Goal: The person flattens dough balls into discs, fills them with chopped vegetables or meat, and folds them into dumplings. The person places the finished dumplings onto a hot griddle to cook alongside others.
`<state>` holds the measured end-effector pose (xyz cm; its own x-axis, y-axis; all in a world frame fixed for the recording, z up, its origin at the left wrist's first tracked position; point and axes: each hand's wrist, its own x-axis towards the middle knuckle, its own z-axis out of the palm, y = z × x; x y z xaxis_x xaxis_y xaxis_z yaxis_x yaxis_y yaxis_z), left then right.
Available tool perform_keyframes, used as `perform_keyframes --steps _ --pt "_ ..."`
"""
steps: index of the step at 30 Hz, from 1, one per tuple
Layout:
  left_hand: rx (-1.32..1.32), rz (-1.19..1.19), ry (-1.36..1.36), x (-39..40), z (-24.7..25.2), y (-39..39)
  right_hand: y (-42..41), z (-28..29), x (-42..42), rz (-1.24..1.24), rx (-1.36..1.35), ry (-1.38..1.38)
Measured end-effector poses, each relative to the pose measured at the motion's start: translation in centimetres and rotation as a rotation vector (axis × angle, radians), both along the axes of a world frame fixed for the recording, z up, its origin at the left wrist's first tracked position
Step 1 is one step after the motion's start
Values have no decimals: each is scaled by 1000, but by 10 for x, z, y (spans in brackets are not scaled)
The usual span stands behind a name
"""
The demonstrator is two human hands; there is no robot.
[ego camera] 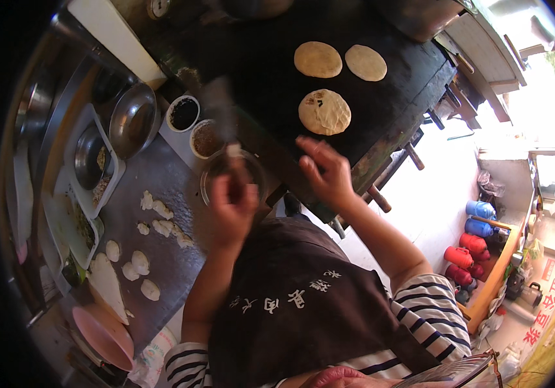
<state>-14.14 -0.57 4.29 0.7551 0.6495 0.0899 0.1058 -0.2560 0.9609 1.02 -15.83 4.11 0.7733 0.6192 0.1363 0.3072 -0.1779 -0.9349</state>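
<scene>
My left hand (pixel 233 201), blurred, is closed on the handle of a spatula-like tool (pixel 219 104) whose blurred blade points up and away. Beneath this hand is a round container (pixel 204 182), its contents mostly hidden. Just beyond sit a white tub of black seeds or powder (pixel 183 113) and a tub of brown seasoning (pixel 205 139). My right hand (pixel 328 174) holds nothing, fingers apart, over the near edge of a dark griddle (pixel 268 92). Nearest its fingertips, a round flatbread (pixel 325 112) bears brown spots. Two paler flatbreads (pixel 318 59) (pixel 366 63) lie farther back.
Dough balls (pixel 140 262) and torn dough pieces (pixel 165 228) lie on the metal worktop (pixel 175 276) at left, near a steel bowl (pixel 134 121), trays (pixel 120 169) and a pink bowl (pixel 104 338). Handles (pixel 379 198) project from the griddle's right side. Thermoses (pixel 472 242) stand at far right.
</scene>
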Motion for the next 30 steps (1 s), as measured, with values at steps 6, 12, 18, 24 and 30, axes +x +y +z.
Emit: perform_keyframes --steps 6,12,18,24,30 --pt "301 -220 -279 123 3 -42 -86 28 -12 -170 268 904" --pt "685 -469 -202 206 -44 -14 -108 0 -4 38 159 1441" --pt "668 -439 -292 231 2 -31 -63 10 54 -181 237 1074" --pt "441 -475 -341 216 24 -77 -125 -2 182 -676 -750 -312" --pt "343 -457 -178 165 6 -63 -112 -7 234 -619 -1008 -185"
